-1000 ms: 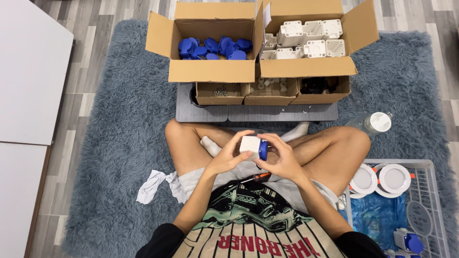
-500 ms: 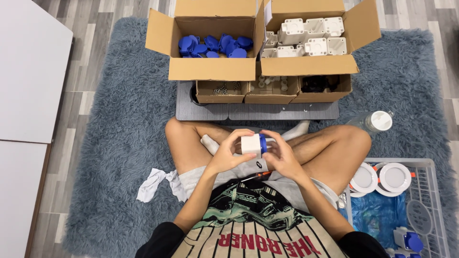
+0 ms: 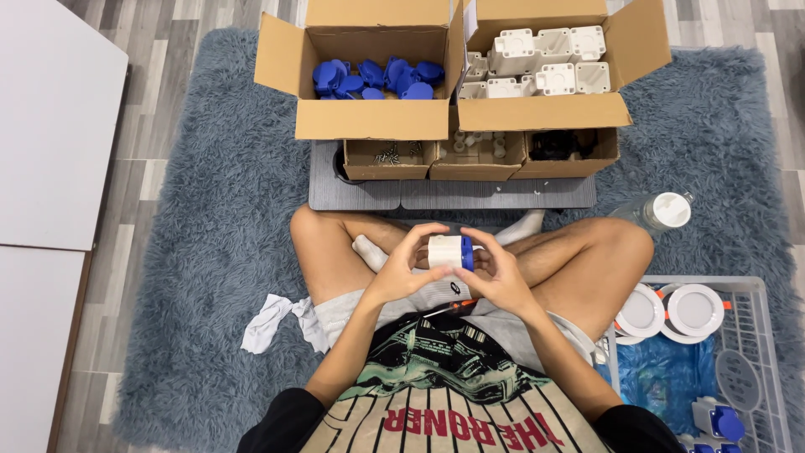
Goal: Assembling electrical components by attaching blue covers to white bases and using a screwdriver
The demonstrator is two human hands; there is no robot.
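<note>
Pinching white housing (image 3: 444,252): left hand (image 3: 402,267), right hand (image 3: 496,270) | blue cap (image 3: 467,252) half hidden; screwdriver (image 3: 449,309) mostly covered

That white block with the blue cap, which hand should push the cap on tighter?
Probably the right hand. Its fingers already sit on the blue cap, on the right end of the white block, while the left hand steadies the white end.
</note>
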